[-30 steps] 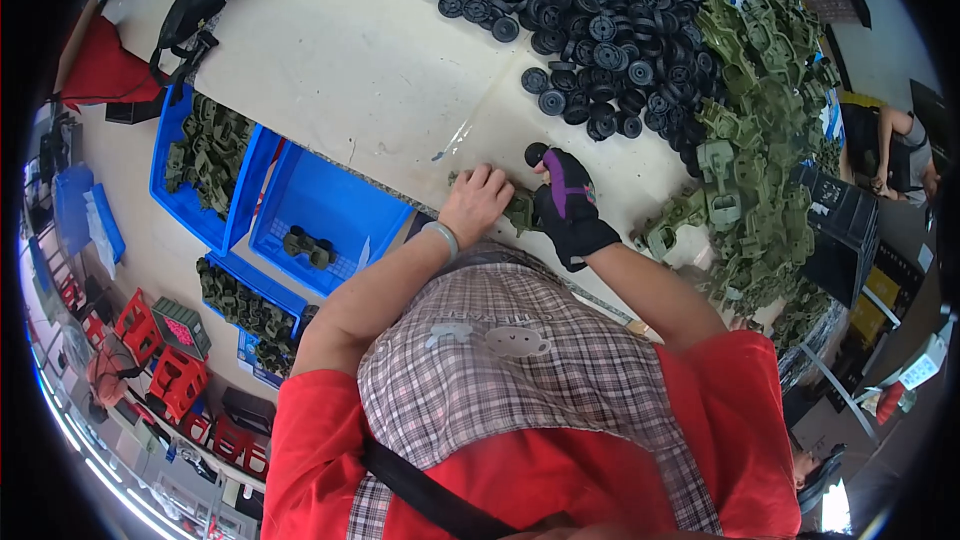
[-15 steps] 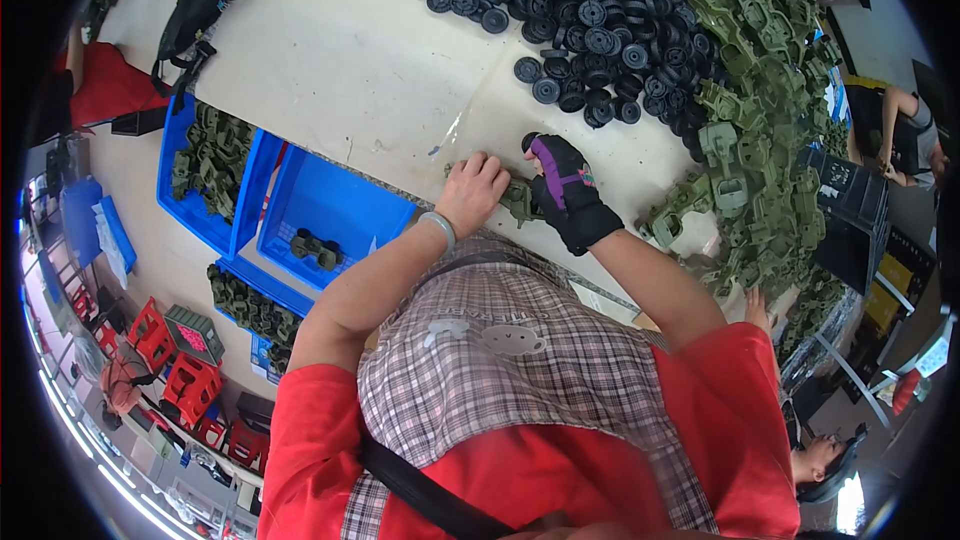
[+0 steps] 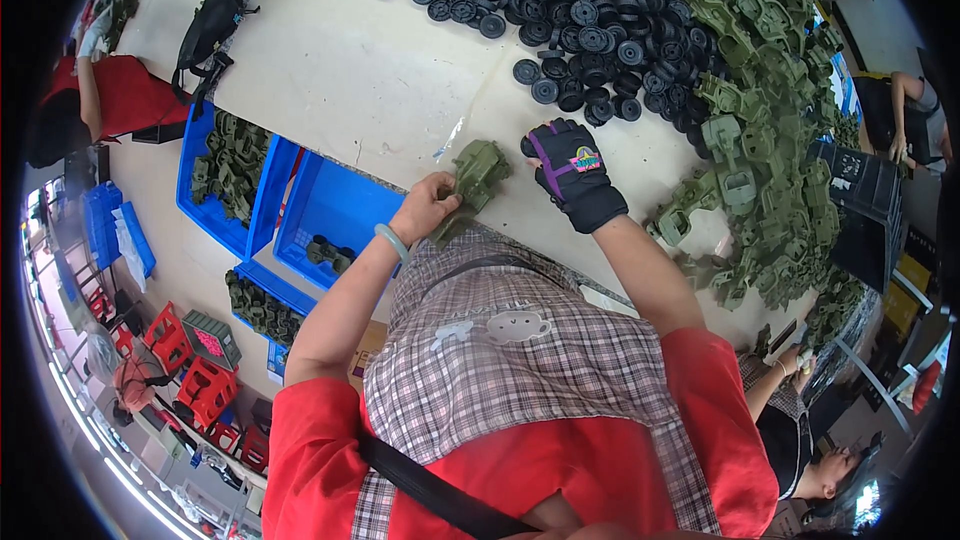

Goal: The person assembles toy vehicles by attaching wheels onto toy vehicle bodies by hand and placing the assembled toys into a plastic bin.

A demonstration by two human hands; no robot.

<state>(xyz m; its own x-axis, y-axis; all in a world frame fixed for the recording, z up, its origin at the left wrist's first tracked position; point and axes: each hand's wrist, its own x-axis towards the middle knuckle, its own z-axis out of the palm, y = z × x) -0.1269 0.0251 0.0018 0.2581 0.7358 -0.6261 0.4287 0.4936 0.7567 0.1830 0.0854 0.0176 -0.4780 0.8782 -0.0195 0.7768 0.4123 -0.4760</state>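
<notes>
My left hand (image 3: 428,206), bare with a bangle at the wrist, pinches an olive-green plastic toy vehicle body (image 3: 482,172) by its near end. The part is tilted and held at the table's front edge. My right hand (image 3: 572,168) wears a black and purple half-finger glove and stays over the table to the right of that part, apart from it. Its fingers are curled downward; whatever they may hold is hidden beneath the glove. Beyond it spreads a heap of black toy wheels (image 3: 590,40). A large pile of green vehicle parts (image 3: 770,140) lies at the right.
A blue bin (image 3: 345,190) at the left front holds a green part with black wheels (image 3: 328,252). Beside it, more blue bins (image 3: 215,225) contain green parts. A black bag (image 3: 210,25) lies at the table's far left edge. Other people are on both sides.
My left hand has lifted the toy vehicle body and moved it left, away from my right hand. My right hand has let go of it and shifted slightly right.
</notes>
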